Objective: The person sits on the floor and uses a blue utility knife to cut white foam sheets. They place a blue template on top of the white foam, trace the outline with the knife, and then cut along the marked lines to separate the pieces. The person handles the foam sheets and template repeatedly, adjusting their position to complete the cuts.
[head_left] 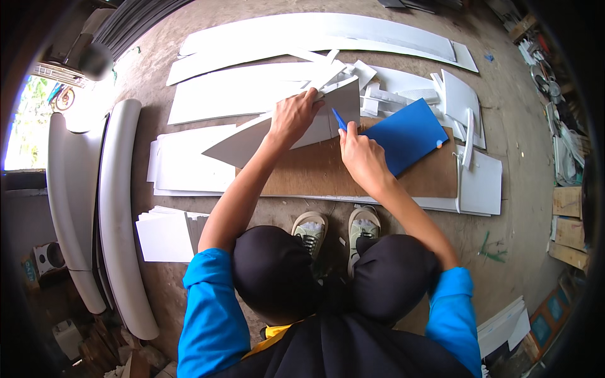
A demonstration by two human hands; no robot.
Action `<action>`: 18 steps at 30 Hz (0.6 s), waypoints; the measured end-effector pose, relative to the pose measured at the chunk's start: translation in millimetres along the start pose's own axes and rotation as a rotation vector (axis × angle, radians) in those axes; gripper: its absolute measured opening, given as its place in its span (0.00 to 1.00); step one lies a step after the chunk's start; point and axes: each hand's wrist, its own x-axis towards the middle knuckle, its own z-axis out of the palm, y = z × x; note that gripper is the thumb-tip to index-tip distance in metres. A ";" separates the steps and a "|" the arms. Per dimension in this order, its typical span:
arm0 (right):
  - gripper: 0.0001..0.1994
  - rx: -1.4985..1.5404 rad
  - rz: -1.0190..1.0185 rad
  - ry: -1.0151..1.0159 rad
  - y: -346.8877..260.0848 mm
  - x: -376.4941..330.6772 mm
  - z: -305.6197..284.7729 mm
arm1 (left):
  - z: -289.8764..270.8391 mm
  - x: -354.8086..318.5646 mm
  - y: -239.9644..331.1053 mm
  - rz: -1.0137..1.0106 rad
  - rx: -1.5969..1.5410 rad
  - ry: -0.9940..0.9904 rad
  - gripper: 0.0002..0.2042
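Note:
My left hand [294,116] grips the upper edge of a grey-white board [258,137], its fingers closed over that edge. The board is tilted up, and its pointed end reaches to the left. In my closed right hand [364,157] is a slim blue tool [339,118], shaped like a pen or cutter. Its far end points up and left, close to the board's face; whether it touches cannot be made out. A flat blue rectangular panel [406,135] lies just right of my right hand. Beneath both hands is a brown wooden board [302,173].
Long white sheets [252,34] lie on the floor ahead, with white offcuts [384,97] piled among them. Stacked white pieces [164,236] sit near my left knee. Two large white rolls [120,220] stand at the left. Clutter and wooden blocks [567,203] line the right.

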 end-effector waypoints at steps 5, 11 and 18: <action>0.13 -0.007 -0.003 0.039 2.0 8.6 8.2 | 0.5 -0.8 -0.3 0.021 -0.018 0.003 0.10; 0.13 0.046 -0.009 -0.028 -3.6 19.3 0.5 | -2.6 -3.9 1.8 -0.047 -0.011 -0.044 0.09; 0.13 0.005 0.003 -0.098 0.8 -11.1 -15.2 | 0.2 -8.1 6.9 0.024 0.001 0.009 0.09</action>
